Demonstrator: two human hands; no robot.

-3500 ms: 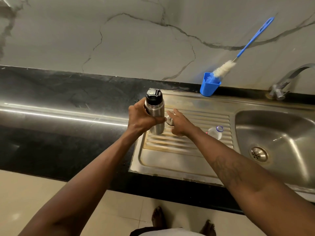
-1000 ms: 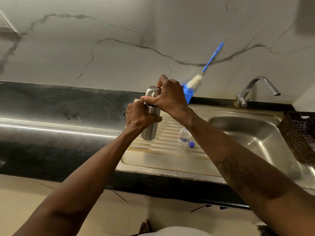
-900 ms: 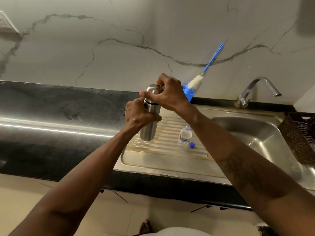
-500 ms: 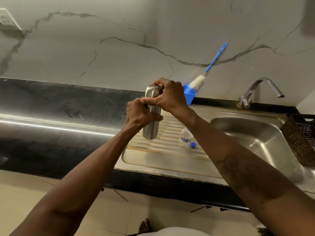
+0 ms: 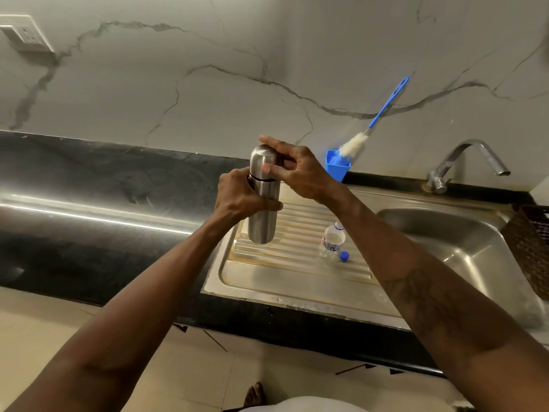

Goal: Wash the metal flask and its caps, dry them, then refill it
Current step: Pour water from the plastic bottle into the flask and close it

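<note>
- left hand (image 5: 237,197) fingers (image 5: 269,206) wrapped round flask (image 5: 263,221) body
- right hand (image 5: 300,171) pinched steel cap (image 5: 261,160)
- looked like cap-twisting; needed flask held steady, upright, cap turned square

I see a brushed, shiny metal flask (image 5: 263,215), a dull stained steel drainboard (image 5: 297,281), a glossy black stone desk (image 5: 89,203), and a clear plastic bottle (image 5: 332,240).

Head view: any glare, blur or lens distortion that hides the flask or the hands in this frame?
Head view: a bright glare streak runs along the black countertop, clear of the flask; head view: flask, left hand and right hand look sharp, no motion blur; head view: wide-angle bowing curves the counter edge, and a dark blurred patch sits top right.
</note>
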